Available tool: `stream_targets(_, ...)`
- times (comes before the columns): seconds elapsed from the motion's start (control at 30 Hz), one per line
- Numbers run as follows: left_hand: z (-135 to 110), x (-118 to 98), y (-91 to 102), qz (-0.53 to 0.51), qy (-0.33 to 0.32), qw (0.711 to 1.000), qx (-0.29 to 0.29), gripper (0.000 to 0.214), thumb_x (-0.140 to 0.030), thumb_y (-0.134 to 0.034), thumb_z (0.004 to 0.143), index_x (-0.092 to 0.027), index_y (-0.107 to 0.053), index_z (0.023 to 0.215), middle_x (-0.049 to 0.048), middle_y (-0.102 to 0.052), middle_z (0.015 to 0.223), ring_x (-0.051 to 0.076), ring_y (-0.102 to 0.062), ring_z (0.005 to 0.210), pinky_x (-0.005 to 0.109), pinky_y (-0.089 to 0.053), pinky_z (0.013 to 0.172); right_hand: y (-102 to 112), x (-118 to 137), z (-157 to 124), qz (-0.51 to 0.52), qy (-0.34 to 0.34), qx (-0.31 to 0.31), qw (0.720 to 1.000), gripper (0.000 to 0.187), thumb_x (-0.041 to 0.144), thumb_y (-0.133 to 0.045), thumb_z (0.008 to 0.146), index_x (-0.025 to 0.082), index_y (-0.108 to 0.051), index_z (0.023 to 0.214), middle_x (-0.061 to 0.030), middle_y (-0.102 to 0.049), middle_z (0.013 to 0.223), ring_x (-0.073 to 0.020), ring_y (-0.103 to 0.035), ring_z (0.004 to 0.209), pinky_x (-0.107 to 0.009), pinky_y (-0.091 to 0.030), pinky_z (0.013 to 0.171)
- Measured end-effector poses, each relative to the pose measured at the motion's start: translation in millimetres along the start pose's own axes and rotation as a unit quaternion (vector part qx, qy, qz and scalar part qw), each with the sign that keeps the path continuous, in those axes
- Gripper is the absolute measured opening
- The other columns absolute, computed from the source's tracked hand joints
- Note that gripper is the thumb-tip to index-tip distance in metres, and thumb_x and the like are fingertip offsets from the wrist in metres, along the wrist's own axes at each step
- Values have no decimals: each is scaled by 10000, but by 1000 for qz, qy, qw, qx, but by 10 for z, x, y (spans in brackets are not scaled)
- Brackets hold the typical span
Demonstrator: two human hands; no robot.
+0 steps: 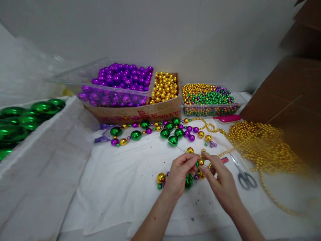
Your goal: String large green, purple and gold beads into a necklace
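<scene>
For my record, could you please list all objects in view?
Large shiny beads: many, green, left pale box
Round shiny beads: many, purple, clear plastic tray
Round metallic beads: many, gold, cardboard carton
Small round beads: many, multicoloured, clear plastic tub
Strung beads: many, multicoloured, before carton
Clustered beads: several, multicoloured, centre
Bead chain: one heap, gold, right
Elongated object: one, pink, before tub
Scissors: one, grey, right
Small object: one, red, beside scissors
Cloth: count unclear, white, beneath
Cardboard: count unclear, brown, right
Left hand, right hand: two, bare, centre, at gold bead

soft, dullish light | glints on green baubles [43,107] (pale streaks) | gold strands [260,144] blurred rightward
</scene>
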State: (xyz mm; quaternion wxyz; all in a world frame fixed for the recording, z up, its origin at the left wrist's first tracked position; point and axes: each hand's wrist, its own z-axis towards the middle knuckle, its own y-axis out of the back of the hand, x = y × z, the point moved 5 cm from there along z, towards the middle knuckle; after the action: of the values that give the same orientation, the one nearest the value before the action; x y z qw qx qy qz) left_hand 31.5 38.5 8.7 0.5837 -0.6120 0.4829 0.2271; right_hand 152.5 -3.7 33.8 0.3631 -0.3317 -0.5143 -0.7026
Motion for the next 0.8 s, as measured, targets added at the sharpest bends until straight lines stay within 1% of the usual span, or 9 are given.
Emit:
stream_targets(0.1,109,-165,-113,92,-68,993,16,142,-282,-717,735,-142,-703,725,38,-618,934,66,-486,607,202,-357,524,104,-21,108,-32,22,-22,999,301,343,-526,899,253,-600,1177,-67,-605,1107,-204,-556,1016,-345,-456,831)
stream_targets(0.2,202,-307,-215,157,-128,979,30,132,-263,-700,751,-150,-700,683,35,-604,851,109,-526,715,215,-388,601,245,-52,176,-61,27,-67,996,178,357,-554,877,239,-684,899,-59,-634,1003,-226,-544,989,-388,-430,835)
stream_targets(0.33,328,-340,-296,167,-112,977,75,128,-263,-693,753,-151,-707,694,37,-616,808,116,-527,695,226,-388,592,432,-92,170,-53,-9,-104,993,173,374,-612,832,234,-686,764,-35,-659,887,-215,-560,898,-388,-412,820)
stream_targets(0.4,403,-307,-318,143,-81,982,96,123,-266,-697,744,-148,-709,712,28,-617,764,97,-493,623,223,-367,558,505,-162,141,-1,-75,-136,988,175,391,-647,804,224,-690,777,-26,-659,800,-192,-575,805,-350,-427,749)
stream_targets(0.47,487,-264,-336,101,-52,987,110,119,-268,-700,737,-150,-708,729,19,-615,740,86,-476,590,221,-360,551,536,-264,110,118,-152,-174,966,201,405,-675,775,204,-678,785,-26,-649,730,-169,-580,712,-286,-419,598)
stream_targets(0.57,618,-177,-382,61,-3,988,141,138,-284,-692,746,-151,-705,780,32,-638,778,93,-513,609,231,-391,582,485,-375,116,335,-215,-193,897,224,392,-719,730,191,-643,793,-38,-655,764,-151,-592,670,-211,-342,448)
stream_targets(0.67,719,-114,-437,79,18,982,173,155,-287,-683,754,-142,-706,803,46,-650,781,104,-531,621,242,-415,602,431,-424,152,434,-238,-183,850,237,359,-742,714,183,-597,775,8,-588,663,-64,-466,483,-158,-249,382)
stream_targets(0.73,756,-103,-460,92,10,980,175,153,-289,-681,752,-141,-703,782,44,-643,755,103,-525,614,238,-413,591,420,-463,155,436,-243,-186,847,254,363,-745,713,174,-587,778,67,-444,532,-19,-280,391,-147,-163,356)
stream_targets(0.8,761,-98,-483,98,3,979,178,157,-298,-681,750,-142,-698,762,44,-640,752,104,-522,614,236,-417,590,424,-519,142,401,-239,-201,861,284,377,-757,694,161,-609,802,91,-347,492,-18,-223,390,-155,-144,354)
